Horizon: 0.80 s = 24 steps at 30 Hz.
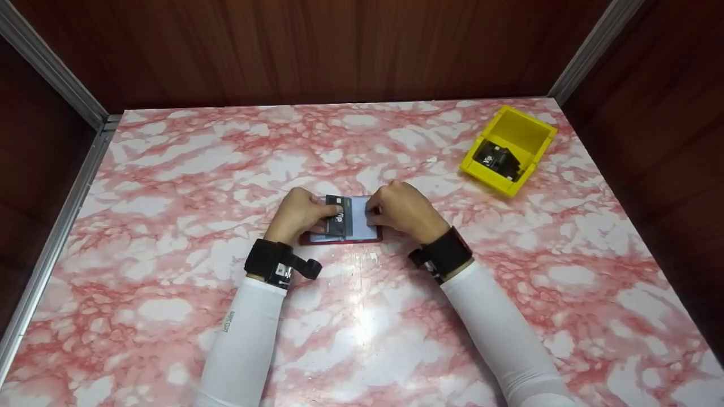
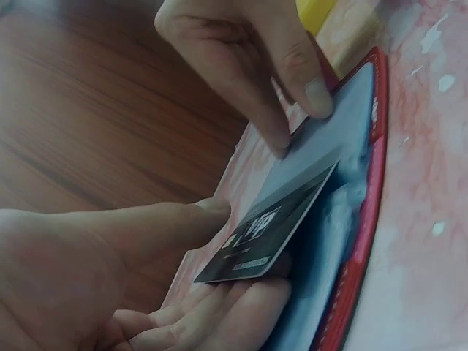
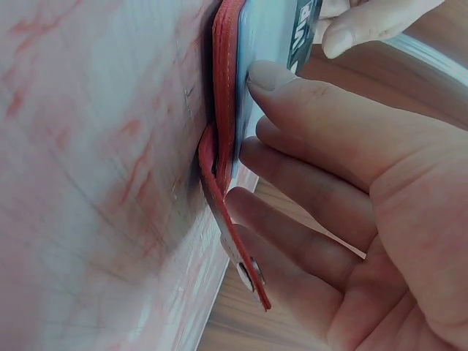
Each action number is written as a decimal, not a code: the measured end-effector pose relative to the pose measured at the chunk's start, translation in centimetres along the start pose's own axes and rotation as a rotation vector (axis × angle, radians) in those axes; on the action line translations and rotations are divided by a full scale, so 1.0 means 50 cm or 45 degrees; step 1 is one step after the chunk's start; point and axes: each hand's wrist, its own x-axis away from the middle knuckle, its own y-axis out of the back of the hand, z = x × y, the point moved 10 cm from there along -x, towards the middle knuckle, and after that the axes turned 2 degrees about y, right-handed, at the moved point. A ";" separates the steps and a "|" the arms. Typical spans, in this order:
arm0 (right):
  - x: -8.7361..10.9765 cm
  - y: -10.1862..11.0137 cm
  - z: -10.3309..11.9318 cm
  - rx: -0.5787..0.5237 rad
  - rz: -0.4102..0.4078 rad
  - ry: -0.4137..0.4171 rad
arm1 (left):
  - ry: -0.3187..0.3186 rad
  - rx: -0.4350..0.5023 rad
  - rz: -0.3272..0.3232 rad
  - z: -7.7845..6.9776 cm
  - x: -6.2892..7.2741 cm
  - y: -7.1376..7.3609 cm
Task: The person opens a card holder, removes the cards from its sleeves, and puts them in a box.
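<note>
My left hand (image 1: 295, 215) pinches a black VIP card (image 2: 267, 232) between thumb and fingers, the thumb on its printed face. In the head view the card lies over the left part of a red card holder (image 1: 341, 241) with clear plastic sleeves (image 1: 362, 212). One end of the card overlaps the sleeve opening in the left wrist view. At the holder's right side, my right hand (image 1: 403, 209) pinches the end of a clear sleeve, thumb on top. Below that hand's fingers, a red strap with a metal snap (image 3: 247, 272) sticks out from the holder.
A yellow bin (image 1: 498, 183) stands at the back right of the marbled red-and-white table (image 1: 226, 164). Inside it lie black cards (image 1: 498, 159), one printed like the held card. Brown wood-grain panels (image 1: 317, 51) enclose the table at the back and sides.
</note>
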 end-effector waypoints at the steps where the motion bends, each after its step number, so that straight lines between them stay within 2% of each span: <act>1: 0.000 0.000 0.000 0.000 0.000 -0.003 | 0.000 -0.011 -0.003 0.000 -0.001 -0.002; 12: 0.001 0.001 -0.004 -0.019 0.010 -0.011 | 0.034 -0.109 0.066 0.001 0.000 0.000; 21: 0.000 -0.001 -0.004 -0.013 0.012 -0.011 | 0.089 -0.076 0.069 0.011 -0.003 0.011; 24: -0.001 -0.003 -0.004 -0.011 0.014 -0.005 | 0.094 -0.029 0.085 0.014 -0.003 0.010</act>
